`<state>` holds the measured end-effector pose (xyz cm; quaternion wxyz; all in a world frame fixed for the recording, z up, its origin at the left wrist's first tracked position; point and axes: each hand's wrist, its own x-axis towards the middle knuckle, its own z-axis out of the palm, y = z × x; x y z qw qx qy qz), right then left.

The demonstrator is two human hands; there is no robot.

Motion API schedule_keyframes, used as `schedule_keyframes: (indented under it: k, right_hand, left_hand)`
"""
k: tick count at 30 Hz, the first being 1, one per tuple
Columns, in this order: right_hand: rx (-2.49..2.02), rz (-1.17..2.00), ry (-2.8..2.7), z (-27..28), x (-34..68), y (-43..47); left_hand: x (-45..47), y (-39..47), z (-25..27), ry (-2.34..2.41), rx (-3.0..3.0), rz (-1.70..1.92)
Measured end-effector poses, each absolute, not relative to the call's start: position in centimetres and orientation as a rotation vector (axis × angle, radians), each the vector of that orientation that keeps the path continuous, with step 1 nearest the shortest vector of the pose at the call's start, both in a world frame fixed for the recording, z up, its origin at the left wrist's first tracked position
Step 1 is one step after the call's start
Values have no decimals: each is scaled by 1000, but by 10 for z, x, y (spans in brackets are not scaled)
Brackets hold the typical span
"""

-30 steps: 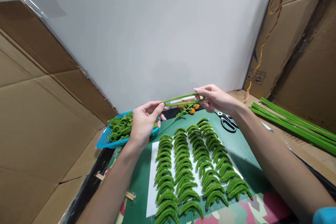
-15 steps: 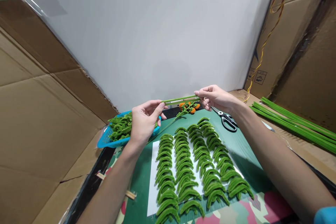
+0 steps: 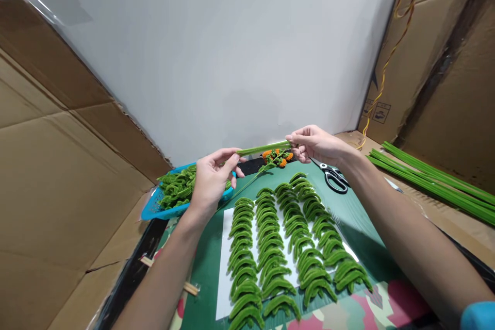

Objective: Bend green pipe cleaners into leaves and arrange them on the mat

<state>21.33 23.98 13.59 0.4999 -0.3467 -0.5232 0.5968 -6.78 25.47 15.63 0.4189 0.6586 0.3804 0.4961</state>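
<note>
My left hand (image 3: 218, 170) pinches one end of a green pipe cleaner (image 3: 263, 149), which looks folded double. Its other end is between the thumb and fingers of my right hand (image 3: 311, 143). The pipe cleaner is stretched nearly level between both hands, above the far edge of the table. Behind and just below it lies a stem with orange flowers (image 3: 284, 157) and small green leaves. Rows of curved green pipe-cleaner pieces (image 3: 270, 242) cover a white sheet (image 3: 223, 289) nearer to me.
A blue basket (image 3: 149, 211) of bent green pieces stands left. Black-handled scissors (image 3: 335, 180) lie on the green mat (image 3: 204, 268) beside my right forearm. Long green pipe cleaners (image 3: 433, 183) rest at the right. Cardboard walls (image 3: 42, 180) flank the table, with a yellow wire (image 3: 386, 69) hanging right.
The two strands of the pipe cleaner, apart before, now lie close together between my hands. Both hands keep their hold and have hardly moved.
</note>
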Motion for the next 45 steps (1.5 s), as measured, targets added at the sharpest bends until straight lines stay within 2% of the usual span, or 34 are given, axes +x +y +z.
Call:
schedule_keyframes:
  k: [7, 24, 45]
  right_hand:
    - [-842, 1430, -1320, 135, 215, 240]
    - [-959, 1301, -1348, 137, 212, 239]
    - [-852, 1288, -1332, 137, 210, 239]
  left_hand:
    - [-67, 254, 156, 918, 1509, 1218]
    - [-71, 260, 150, 985, 1597, 1194]
    - [-71, 265, 146, 1021, 1610, 1285]
